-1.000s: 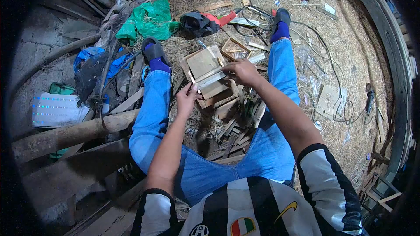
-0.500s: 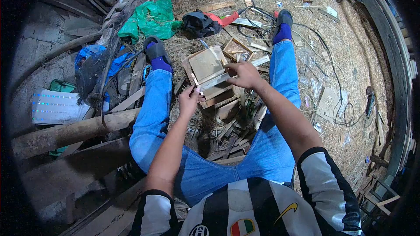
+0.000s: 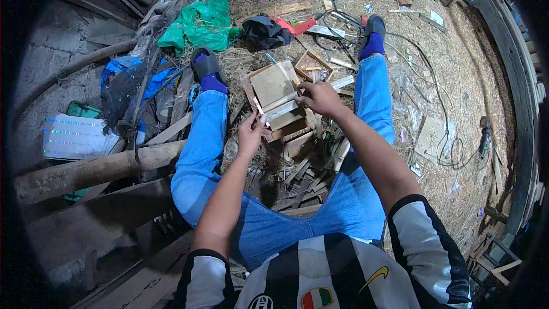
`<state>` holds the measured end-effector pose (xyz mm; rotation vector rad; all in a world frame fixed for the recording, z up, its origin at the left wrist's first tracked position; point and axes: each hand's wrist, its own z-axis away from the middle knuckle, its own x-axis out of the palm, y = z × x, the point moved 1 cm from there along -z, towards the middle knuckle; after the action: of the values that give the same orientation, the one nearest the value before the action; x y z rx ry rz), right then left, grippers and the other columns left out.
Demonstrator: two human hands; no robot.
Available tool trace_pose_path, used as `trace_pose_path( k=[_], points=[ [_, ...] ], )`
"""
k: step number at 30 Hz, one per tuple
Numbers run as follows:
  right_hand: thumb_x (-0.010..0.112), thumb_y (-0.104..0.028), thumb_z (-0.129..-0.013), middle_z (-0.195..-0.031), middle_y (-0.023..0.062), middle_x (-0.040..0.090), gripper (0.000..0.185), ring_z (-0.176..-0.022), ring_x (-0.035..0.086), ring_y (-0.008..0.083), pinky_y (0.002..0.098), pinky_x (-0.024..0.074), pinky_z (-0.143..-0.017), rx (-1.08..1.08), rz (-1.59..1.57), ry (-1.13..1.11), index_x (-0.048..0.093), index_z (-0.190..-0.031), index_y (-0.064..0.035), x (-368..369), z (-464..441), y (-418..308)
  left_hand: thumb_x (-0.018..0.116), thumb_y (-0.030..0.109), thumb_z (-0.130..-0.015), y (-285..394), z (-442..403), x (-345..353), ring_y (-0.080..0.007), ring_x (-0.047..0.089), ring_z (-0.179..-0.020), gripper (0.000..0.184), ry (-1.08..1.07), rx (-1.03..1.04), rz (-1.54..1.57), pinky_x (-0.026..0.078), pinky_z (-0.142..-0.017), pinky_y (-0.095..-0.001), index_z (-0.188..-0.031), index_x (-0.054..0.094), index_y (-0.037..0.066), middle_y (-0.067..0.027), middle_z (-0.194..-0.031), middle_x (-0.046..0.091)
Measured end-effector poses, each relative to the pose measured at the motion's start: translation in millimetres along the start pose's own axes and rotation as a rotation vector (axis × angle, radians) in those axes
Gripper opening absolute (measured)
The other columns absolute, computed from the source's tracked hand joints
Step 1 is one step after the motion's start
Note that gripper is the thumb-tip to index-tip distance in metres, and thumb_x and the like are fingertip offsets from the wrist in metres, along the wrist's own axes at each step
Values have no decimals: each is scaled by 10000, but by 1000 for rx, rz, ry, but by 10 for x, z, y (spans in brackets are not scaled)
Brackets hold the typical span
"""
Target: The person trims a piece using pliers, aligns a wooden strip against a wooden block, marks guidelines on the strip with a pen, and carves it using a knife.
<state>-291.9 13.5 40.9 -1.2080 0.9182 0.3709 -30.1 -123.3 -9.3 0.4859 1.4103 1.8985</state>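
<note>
A square pale wooden panel (image 3: 273,86) lies on a low stack of wood between my feet. A narrow light-coloured strip (image 3: 282,109) runs along the panel's near edge, slanting up to the right. My left hand (image 3: 250,135) is closed at the strip's left end, thumb and fingers pinching it near the panel's corner. From the right, my right hand (image 3: 321,100) reaches in with curled fingers closed at the strip's other end. Its fingertips partly hide that end. A thin wooden edge piece (image 3: 256,103) borders the panel's left side.
Beyond the panel sits a small open wooden box (image 3: 313,67) with bits inside. Wood offcuts (image 3: 306,180) are heaped between my legs. A green plastic bag (image 3: 206,21), a dark bag (image 3: 267,32) and a black cable (image 3: 420,51) lie on the straw-covered ground.
The light strip has shifted slightly down and turned a little, with both hands staying at its ends. The whole view has moved slightly.
</note>
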Motion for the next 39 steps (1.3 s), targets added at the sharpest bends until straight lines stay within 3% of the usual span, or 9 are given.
trace_pose_path(
  k=[6,12,15,20,23,29,32,36,39],
  points=[
    [785,-396,-817,-1001,167,746,517,-978,687,376,488,530,-888,-45,74,3,676,-1220,-92,-124,104,-116,659,298,-1025,64,37,7,-186,727,-759,597,14,-50,-22,583,-680,-283,-1482,476,-40,-148,-1016,716],
    [777,-305,-847,-1138,189,672,520,-1083,626,384,479,504,-927,-250,-40,29,639,-1291,-74,80,124,76,607,519,-1011,133,-1,-11,-205,731,-801,643,-8,-230,167,573,-734,-310,-1362,581,-19,-138,-983,712],
    [743,-310,-889,-1076,180,661,470,-1055,621,401,484,500,-902,-208,9,-56,631,-1274,-65,95,139,97,583,583,-999,125,-30,-39,-206,730,-782,674,54,-263,167,569,-738,-313,-1316,614,-11,-130,-984,707],
    [755,-399,-884,-998,213,644,476,-945,645,408,486,500,-815,50,-207,191,615,-1092,6,-41,215,126,668,424,-997,155,-2,-14,-176,718,-782,619,23,-118,-3,568,-734,-304,-1431,544,1,-121,-1041,710],
    [881,-464,-711,-907,232,664,667,-859,674,429,508,517,-767,197,-146,132,599,-1099,1,-93,279,201,719,299,-976,68,-56,11,-156,708,-777,629,48,-66,-12,564,-695,-285,-1481,492,0,-117,-1051,713],
    [863,-409,-758,-1034,221,709,631,-988,679,435,505,526,-836,183,-162,17,615,-1241,-90,244,310,265,713,88,-957,200,-41,79,-140,683,-741,692,104,24,140,598,-623,-273,-1551,366,21,-106,-1028,711],
    [833,-401,-812,-1056,204,716,576,-1028,670,429,512,515,-880,220,-156,4,620,-1264,-113,167,289,68,693,120,-978,282,-15,57,-140,679,-724,729,97,22,158,585,-596,-281,-1583,295,47,-97,-1005,709],
    [812,-383,-846,-1068,201,723,513,-1027,685,406,481,526,-878,211,-272,70,653,-1251,-111,-11,254,-102,673,170,-1001,615,74,66,-130,673,-716,567,175,3,168,548,-572,-263,-1497,440,21,-73,-956,704],
    [750,-399,-910,-946,188,737,420,-887,727,324,421,541,-800,184,-349,124,717,-1162,-65,-170,228,-242,670,207,-1009,631,51,40,-115,668,-704,392,132,-110,360,512,-574,-245,-1336,593,5,-40,-882,683]
  ],
)
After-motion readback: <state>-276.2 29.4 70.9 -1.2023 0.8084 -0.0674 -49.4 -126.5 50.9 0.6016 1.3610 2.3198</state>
